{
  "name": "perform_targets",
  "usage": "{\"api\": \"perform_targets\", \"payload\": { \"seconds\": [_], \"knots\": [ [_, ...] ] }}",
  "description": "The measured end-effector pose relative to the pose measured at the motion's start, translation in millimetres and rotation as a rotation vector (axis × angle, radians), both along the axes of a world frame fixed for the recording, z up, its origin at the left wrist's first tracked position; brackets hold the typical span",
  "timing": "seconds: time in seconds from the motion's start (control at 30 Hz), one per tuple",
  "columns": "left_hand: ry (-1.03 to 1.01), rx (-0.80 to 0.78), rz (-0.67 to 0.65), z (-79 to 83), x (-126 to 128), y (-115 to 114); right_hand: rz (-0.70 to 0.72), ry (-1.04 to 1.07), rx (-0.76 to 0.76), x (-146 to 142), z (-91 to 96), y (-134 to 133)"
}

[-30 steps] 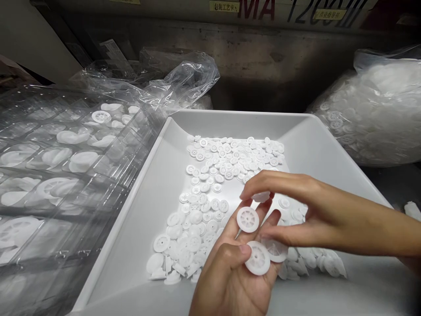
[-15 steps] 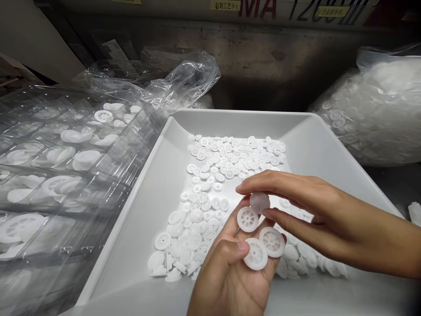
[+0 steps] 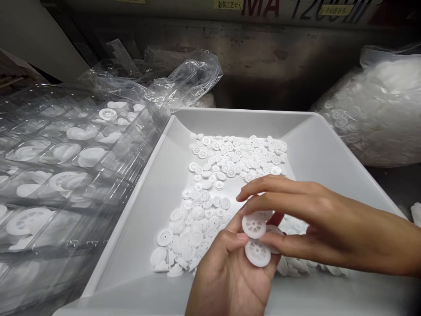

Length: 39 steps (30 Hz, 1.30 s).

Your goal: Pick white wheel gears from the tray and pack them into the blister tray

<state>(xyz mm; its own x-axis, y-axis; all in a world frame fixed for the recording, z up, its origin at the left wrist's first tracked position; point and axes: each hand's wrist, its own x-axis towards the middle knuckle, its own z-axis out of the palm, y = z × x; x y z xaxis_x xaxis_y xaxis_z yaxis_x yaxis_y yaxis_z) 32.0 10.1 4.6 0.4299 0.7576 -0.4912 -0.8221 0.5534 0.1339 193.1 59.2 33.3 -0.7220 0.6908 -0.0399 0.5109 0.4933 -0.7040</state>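
Note:
My left hand [image 3: 230, 274] is palm up at the bottom centre, fingers curled, holding several white plastic wheels [image 3: 255, 239] with spokes on its fingertips. My right hand [image 3: 296, 215] reaches in from the right, its fingers closed over those same wheels, thumb pressing one from below. Both hands hover over a white tray [image 3: 144, 210] that holds a spread of many small white wheels [image 3: 226, 162].
Clear blister trays [image 3: 62, 162] with larger white wheels in their pockets lie at the left under loose clear film. A plastic bag [image 3: 378, 109] full of white parts sits at the right. A dark machine wall runs behind.
My right hand has come down onto the wheels in my left hand, setting the wheel it pinched among them. The wheels now overlap more tightly.

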Motion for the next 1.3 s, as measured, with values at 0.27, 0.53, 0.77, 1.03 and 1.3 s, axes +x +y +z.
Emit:
{"api": "perform_targets", "payload": {
  "seconds": [0.27, 0.53, 0.77, 1.03, 1.3],
  "knots": [
    [0.045, -0.098, 0.017, 3.5, -3.6, 0.5, -0.321, 0.425, -0.267, 10.1, 5.0, 17.3],
    [-0.002, 0.055, 0.051, 2.1, -1.4, 1.2, -0.092, -0.083, 0.024, 3.5, -1.9, 9.6],
    [-0.048, 0.117, 0.058, -1.6, -0.5, -0.1, -0.08, 0.014, -0.017, 4.3, -2.4, 13.4],
    [0.001, 0.074, -0.009, 0.1, -1.9, 0.1, -0.131, 0.015, -0.065, 0.6, -13.5, 14.8],
    [0.022, -0.016, 0.0, 3.4, -4.8, -0.5, -0.197, 0.01, -0.079, 4.4, -2.5, 14.6]
  ]
}}
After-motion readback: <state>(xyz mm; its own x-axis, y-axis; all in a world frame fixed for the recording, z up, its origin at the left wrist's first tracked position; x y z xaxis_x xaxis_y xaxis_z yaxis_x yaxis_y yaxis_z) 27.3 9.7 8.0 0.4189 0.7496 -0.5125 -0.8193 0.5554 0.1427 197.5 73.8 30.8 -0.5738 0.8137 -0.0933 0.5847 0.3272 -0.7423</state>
